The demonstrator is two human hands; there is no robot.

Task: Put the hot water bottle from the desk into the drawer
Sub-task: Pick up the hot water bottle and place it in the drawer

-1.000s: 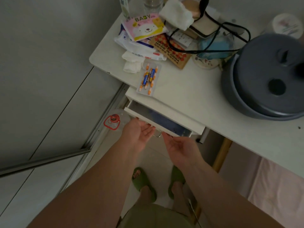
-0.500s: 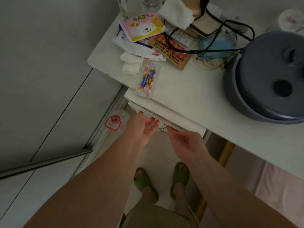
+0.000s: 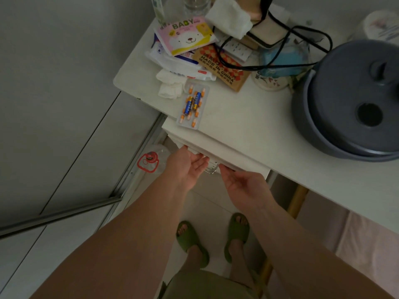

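Observation:
The white drawer (image 3: 214, 162) sits pushed in under the front edge of the white desk (image 3: 248, 128). Only a thin strip of its front and a small metal handle (image 3: 211, 170) show, and its inside is hidden. My left hand (image 3: 186, 167) is palm-up with the fingertips flat against the drawer front, left of the handle. To the right of the handle my right hand (image 3: 241, 184) touches the drawer front with its fingers extended. Neither hand holds anything. I cannot pick out a hot water bottle in view.
On the desk lie a blister pack with batteries (image 3: 192, 106), a pink baby pack (image 3: 185, 35), tissues, a black cord (image 3: 280, 63) over a blue item (image 3: 282, 59), and a big grey lidded pot (image 3: 354, 100). A clear jug with a red handle (image 3: 149, 161) stands on the floor.
The drawer stood open a second ago with something dark blue inside. Both hands have pushed it in, and it is now shut under the desk.

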